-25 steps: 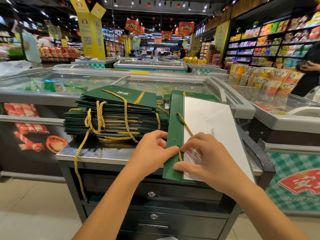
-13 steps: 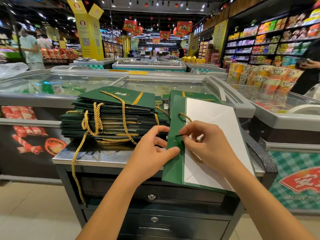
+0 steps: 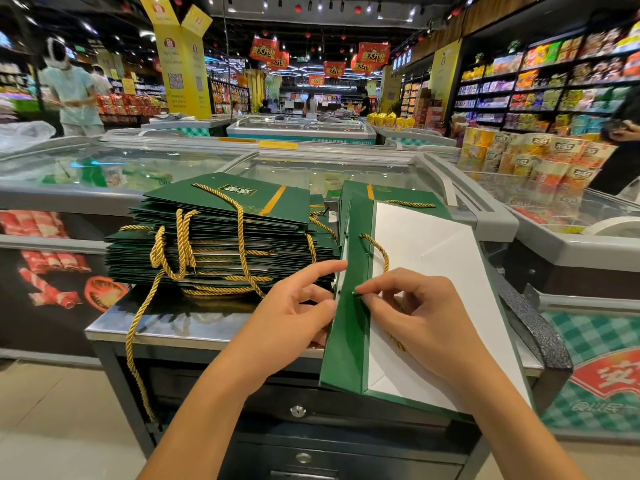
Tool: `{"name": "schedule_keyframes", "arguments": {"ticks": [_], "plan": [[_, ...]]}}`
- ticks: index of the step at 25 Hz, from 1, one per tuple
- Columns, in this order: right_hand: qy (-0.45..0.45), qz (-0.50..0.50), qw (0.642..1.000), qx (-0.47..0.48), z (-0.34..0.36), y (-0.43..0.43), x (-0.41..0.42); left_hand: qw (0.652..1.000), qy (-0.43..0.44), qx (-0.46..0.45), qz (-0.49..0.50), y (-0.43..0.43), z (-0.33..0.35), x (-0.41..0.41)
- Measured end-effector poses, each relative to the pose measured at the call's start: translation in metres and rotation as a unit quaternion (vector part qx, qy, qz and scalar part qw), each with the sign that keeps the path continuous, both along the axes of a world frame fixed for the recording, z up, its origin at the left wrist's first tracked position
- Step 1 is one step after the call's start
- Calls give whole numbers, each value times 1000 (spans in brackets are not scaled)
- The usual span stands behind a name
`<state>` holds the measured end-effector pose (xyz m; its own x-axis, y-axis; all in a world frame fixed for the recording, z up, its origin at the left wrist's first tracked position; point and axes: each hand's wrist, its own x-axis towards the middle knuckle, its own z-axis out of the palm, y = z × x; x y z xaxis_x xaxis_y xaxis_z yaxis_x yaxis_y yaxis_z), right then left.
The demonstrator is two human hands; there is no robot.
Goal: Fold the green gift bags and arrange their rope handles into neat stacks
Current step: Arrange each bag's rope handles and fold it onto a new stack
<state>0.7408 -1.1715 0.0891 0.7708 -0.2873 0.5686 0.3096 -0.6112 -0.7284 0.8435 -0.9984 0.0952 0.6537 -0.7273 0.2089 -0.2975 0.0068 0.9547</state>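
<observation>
L hand (image 3: 294,313) grips the left edge of the flat bag (image 3: 349,341): thumb tip on the green strip, index stretched out to the edge higher up, other fingers curled beside the edge. R hand (image 3: 422,317) pinches the dark tip of the rope handle (image 3: 378,249) btwn thumb and index, right at the green strip; can't tell if the tip is in a hole. The rope loops up from the strip, bends back under the R hand, and a bit shows again below the palm on the white panel.

Flat bag lies on the right half of the bench (image 3: 173,327), green fold strip on its left, white inner side up, near end sticking out past the bench front edge. More green bags lie under/behind it at the far end w/ a gold rope across the top.

Stack of bags (image 3: 214,237) sits on the left half of the bench, just beside the flat bag, tall, slightly fanned. Top one tilted, w/ gold label and orange stripe. Gold ropes drape over the stack's front. One hanging rope (image 3: 133,341) drops off the bench edge toward the floor.

Below the bench top: dark drawers w/ a round lock (image 3: 298,411). Behind: glass-lid freezer (image 3: 329,171). Snack packs (image 3: 540,157) far right. Person in a pale green shirt (image 3: 74,91) far left.
</observation>
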Motion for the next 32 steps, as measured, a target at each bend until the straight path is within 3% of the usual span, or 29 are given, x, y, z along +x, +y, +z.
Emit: {"name": "schedule_keyframes", "arguments": {"ticks": [6, 11, 19, 26, 32], "plan": [[-20, 15, 1000, -10, -2, -1, 1, 999, -42, -4, 24, -5, -8, 1], [-9, -2, 991, -132, -5, 0, 4, 997, -70, -12, 41, -8, -9, -3], [-5, -14, 986, -164, -3, 7, 2, 990, -126, 0, 70, -13, -15, -6], [28, 7, 989, -143, 0, 10, -3, 992, 72, -80, 64, 0, -2, -6], [11, -7, 995, -101, -3, 8, -2, 1000, -20, 2, -1, 7, -3, 1]]}}
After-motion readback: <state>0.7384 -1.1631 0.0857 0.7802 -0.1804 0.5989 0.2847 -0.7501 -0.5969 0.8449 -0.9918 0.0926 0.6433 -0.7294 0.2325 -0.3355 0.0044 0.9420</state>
